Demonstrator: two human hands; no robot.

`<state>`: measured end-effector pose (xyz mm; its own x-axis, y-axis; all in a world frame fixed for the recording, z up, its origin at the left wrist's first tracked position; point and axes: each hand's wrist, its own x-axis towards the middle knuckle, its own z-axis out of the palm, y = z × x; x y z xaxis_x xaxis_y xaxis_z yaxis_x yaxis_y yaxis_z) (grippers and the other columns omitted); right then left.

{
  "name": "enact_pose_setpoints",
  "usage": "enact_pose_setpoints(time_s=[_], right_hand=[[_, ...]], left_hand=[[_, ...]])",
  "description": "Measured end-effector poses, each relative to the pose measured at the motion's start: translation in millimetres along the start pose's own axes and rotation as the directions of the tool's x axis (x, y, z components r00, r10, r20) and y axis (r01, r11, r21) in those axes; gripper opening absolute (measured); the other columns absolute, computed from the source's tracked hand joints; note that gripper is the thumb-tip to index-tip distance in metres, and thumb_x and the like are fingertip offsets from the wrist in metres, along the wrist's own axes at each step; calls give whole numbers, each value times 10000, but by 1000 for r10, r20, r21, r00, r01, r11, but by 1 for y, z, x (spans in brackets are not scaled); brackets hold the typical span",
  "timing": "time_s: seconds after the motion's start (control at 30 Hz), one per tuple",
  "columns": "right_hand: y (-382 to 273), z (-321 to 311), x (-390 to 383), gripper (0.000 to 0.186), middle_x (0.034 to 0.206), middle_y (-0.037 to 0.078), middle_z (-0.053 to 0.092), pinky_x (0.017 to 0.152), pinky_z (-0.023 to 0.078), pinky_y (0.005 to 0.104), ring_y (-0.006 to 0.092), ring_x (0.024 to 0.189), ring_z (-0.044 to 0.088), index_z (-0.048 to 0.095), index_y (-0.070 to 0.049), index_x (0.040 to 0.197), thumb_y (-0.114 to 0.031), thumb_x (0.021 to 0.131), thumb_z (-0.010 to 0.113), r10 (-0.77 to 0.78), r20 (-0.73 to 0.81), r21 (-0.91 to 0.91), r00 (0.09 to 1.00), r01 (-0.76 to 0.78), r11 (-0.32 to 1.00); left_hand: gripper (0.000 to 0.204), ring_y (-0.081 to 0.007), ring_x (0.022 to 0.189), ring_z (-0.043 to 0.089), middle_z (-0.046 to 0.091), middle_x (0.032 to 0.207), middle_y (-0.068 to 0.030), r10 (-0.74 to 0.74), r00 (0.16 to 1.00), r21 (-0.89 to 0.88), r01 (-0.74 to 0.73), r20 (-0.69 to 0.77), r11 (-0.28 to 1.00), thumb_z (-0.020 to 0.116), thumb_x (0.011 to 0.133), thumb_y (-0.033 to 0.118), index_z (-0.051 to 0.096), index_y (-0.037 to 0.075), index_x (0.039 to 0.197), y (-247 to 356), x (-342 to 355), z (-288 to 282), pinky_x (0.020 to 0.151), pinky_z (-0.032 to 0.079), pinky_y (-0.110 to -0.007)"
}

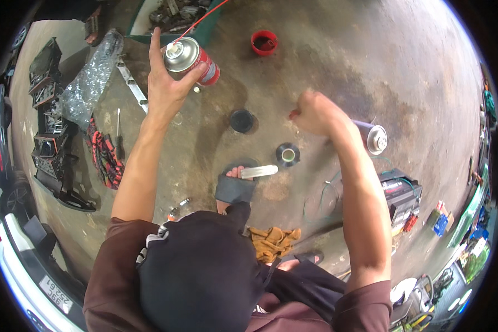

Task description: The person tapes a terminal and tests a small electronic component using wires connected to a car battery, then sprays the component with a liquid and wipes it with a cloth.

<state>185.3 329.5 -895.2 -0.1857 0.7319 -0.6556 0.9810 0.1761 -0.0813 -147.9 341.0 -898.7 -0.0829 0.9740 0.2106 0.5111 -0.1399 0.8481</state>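
My left hand (169, 83) is wrapped round a red spray can (207, 69) with a silver top, its index finger stretched out beside the nozzle. From that nozzle a thin red straw (202, 21) points up and to the right. My right hand (318, 113) is closed above the floor; a small reddish bit shows at its fingers, too little to name. Just behind the right forearm a purple spray can (369, 135) lies tilted, partly hidden. Between my arms are a dark round lid (242, 120), a roll of black tape (288, 155) and a whitish tube-shaped piece (259, 171) by my sandalled foot (235, 188).
A red cup (264, 43) and a green bin (205, 33) of scrap parts stand ahead. To the left are an unfolded toolbox (52, 133), clear plastic wrap (94, 83), a screwdriver (118, 135) and patterned gloves (102, 157). A battery (399, 196) and brown cloth (274, 242) lie nearer.
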Motion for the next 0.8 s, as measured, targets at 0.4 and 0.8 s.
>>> enact_pose_setpoints(time_s=[0.4, 0.8], right_hand=[[58, 77, -177, 247, 986, 97, 780, 866, 557, 326, 154, 900, 703, 793, 13, 1106, -152, 923, 815, -66, -76, 940, 995, 93, 329], [98, 117, -262, 310, 1226, 89, 769, 989, 548, 327, 167, 1120, 699, 794, -2, 1224, -85, 927, 825, -221, -411, 912, 885, 399, -97]], left_hand=[[839, -338, 1297, 624, 669, 1380, -187, 340, 932, 440, -358, 123, 823, 918, 867, 284, 495, 23, 1544, 24, -77, 33, 1082, 515, -451], [367, -272, 1076, 670, 684, 1137, -106, 31, 544, 298, -506, 839, 809, 786, 945, 192, 684, 26, 1256, 67, -213, 86, 924, 532, -431]])
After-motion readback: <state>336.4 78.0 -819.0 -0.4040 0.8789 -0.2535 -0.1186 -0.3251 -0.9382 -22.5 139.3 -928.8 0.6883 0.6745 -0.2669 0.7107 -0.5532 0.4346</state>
